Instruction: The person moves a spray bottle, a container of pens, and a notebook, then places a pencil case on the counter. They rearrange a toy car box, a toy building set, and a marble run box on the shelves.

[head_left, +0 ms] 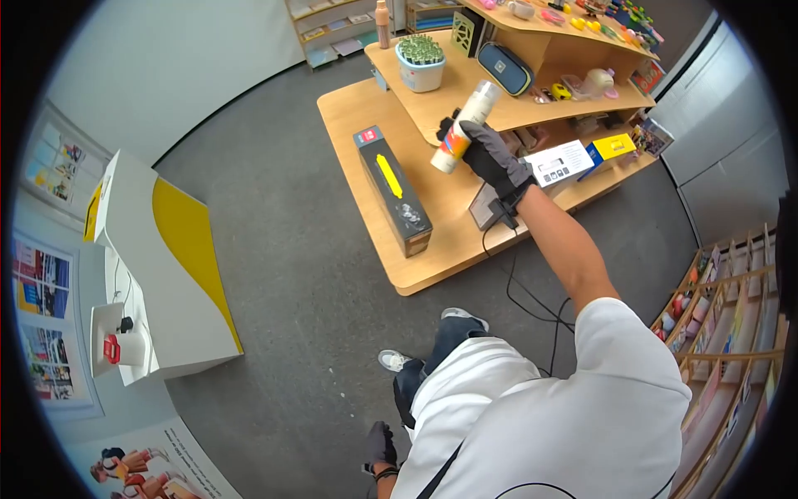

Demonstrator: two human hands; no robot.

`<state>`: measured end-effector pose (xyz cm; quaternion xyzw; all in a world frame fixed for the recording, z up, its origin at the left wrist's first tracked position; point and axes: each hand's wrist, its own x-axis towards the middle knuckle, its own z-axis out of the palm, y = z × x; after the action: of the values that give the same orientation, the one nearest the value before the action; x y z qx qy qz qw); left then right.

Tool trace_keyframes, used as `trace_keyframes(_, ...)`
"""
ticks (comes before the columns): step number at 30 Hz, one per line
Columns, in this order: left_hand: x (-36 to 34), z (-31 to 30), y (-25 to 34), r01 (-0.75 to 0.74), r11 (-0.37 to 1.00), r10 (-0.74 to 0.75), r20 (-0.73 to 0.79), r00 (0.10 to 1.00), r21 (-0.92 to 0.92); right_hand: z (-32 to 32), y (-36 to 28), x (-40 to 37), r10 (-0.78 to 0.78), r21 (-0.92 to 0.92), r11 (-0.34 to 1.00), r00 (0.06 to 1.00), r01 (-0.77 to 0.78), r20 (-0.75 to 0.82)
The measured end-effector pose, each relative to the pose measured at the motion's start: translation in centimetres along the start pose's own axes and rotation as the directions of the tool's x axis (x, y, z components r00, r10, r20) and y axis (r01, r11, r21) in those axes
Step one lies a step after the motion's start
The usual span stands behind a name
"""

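A gloved right hand [495,158] grips a tilted white bottle [466,125] with an orange label above the wooden display table [366,125]. A potted plant [420,65] sits at eleven o'clock from the bottle, a long black box [392,190] between seven and eight. The gloved left hand [381,447] hangs low at seven o'clock in the frame; whether its fingers are curled cannot be told.

Right glove [496,160] and left glove [381,446]: grey over the fingers [478,131] — black cuff [521,185] behind the right fingers. Wristband [386,473]: dark, behind the left fingers. Shirt [598,391]: white, short-sleeved. Strap [440,472]: black. Trousers [453,337]: dark blue. Shoes [393,359]: whitish.
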<state>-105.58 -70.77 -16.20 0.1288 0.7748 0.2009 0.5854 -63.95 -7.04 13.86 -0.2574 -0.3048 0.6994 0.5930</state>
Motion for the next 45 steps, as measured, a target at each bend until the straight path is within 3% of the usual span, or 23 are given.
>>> trace_keyframes(1,2.2,-2.7,-0.5,0.208,0.929,-0.221,-0.007,0.975,-0.307,-0.1,0.7,-0.6,-0.045,-0.061,0.997,0.999,0.044,-0.007)
trace_keyframes(2,3.1,-5.2,0.3,0.208,0.933,-0.219,-0.003,0.976,-0.295,-0.6,1.4,-1.4,-0.088,-0.125,0.988,0.996,0.085,-0.015)
trace_keyframes(4,3.8,-9.0,2.5,0.108,0.948,-0.143,-0.096,0.985,-0.301,-1.5,3.1,-3.7,-0.132,-0.200,0.972,0.990,0.121,-0.046)
trace_keyframes(5,4.1,-10.1,3.1,0.121,0.951,-0.151,-0.086,0.985,-0.285,-1.8,4.0,-5.3,-0.172,-0.368,0.921,0.981,0.129,-0.088)
trace_keyframes(7,4.9,-12.2,5.4,-0.002,0.946,-0.065,-0.196,0.979,-0.324,-2.4,6.4,-8.1,-0.263,-0.659,0.744,0.955,0.109,-0.139)
trace_keyframes(8,5.3,-13.3,6.9,-0.074,0.938,-0.015,-0.254,0.967,-0.338,-2.8,7.6,-9.3,-0.273,-0.657,0.746,0.950,0.110,-0.150)
trace_keyframes(10,6.1,-14.3,8.6,-0.053,0.953,-0.010,-0.205,0.979,-0.299,-4.7,9.7,-11.7,-0.192,-0.756,0.630,0.908,-0.177,-0.372)
trace_keyframes(11,6.3,-14.6,9.2,-0.027,0.963,-0.017,-0.160,0.987,-0.269,-5.1,10.8,-12.5,-0.197,-0.753,0.632,0.902,-0.183,-0.384)
trace_keyframes(14,5.9,-14.4,10.9,0.063,0.991,-0.071,-0.064,0.995,-0.119,-5.6,13.4,-14.8,-0.279,-0.852,0.436,0.857,-0.288,-0.433)
trace_keyframes(17,4.9,-14.0,13.8,0.151,0.982,-0.152,0.005,0.988,0.110,-7.8,17.3,-14.3,-0.357,-0.805,0.540,0.800,-0.244,-0.482)
trace_keyframes(20,4.4,-12.9,16.7,0.128,0.975,-0.137,0.039,0.990,0.180,-10.4,19.7,-12.0,-0.423,-0.781,0.579,0.733,-0.234,-0.532)
trace_keyframes(27,5.8,-18.2,23.2,0.095,0.962,-0.097,-0.002,0.995,0.254,-15.5,25.3,-6.6,-0.472,-0.744,0.612,0.632,-0.268,-0.615)
trace_keyframes(30,6.6,-20.3,27.0,0.083,0.964,-0.079,-0.028,0.997,0.253,-15.8,25.8,-6.5,-0.421,-0.676,0.605,0.553,-0.420,-0.719)
trace_keyframes(33,8.0,-20.6,30.4,0.046,0.981,-0.033,-0.072,0.997,0.187,-16.1,26.4,-6.3,-0.427,-0.658,0.597,0.512,-0.459,-0.745)
trace_keyframes(37,10.7,-20.2,35.4,-0.050,0.982,0.063,-0.063,0.996,0.182,-17.0,27.0,-6.5,-0.411,-0.636,0.579,0.491,-0.511,-0.768)
trace_keyframes(39,12.1,-20.1,37.8,-0.059,0.959,0.068,-0.022,0.997,0.277,-15.6,25.9,-7.1,-0.269,-0.585,0.442,0.521,-0.681,-0.810)
trace_keyframes(45,18.4,-20.9,44.5,-0.211,0.864,0.187,0.099,0.977,0.457,-12.5,25.3,-10.4,-0.386,-0.607,0.500,0.468,-0.618,-0.795)
